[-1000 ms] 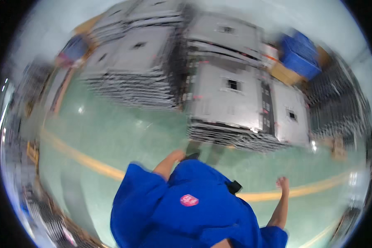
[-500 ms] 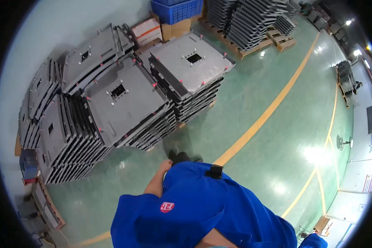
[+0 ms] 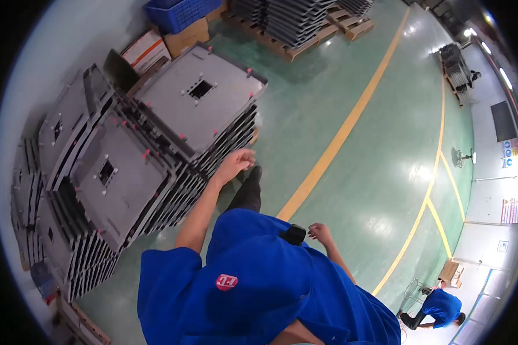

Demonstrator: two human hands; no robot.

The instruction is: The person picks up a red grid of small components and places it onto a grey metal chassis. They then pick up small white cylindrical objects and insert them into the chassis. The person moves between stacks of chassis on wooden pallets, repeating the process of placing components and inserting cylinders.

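Note:
My left hand (image 3: 235, 165) is stretched forward, loosely curled with the fingers a little apart and nothing in it. It is nearest to the front corner of a stack of grey flat panels (image 3: 198, 95), without visibly touching it. The top panel has a square dark opening, small white posts round it and red caps at its edges. My right hand (image 3: 320, 232) hangs over the floor beside a small black device (image 3: 294, 234) at the front of my blue shirt. Its fingers are half bent, and I see nothing held in them.
More panel stacks (image 3: 121, 172) stand along the left wall. Behind them are a white and orange carton (image 3: 147, 52) and a blue crate (image 3: 181, 14). Wooden pallets (image 3: 296, 49) carry further stacks. A yellow line (image 3: 351, 123) crosses the green floor. A person in blue (image 3: 441, 307) bends down at lower right.
The stacks have shifted left and down in view as I moved forward. My left hand has reached further ahead, and my right hand has come into sight. The bending person now shows more fully.

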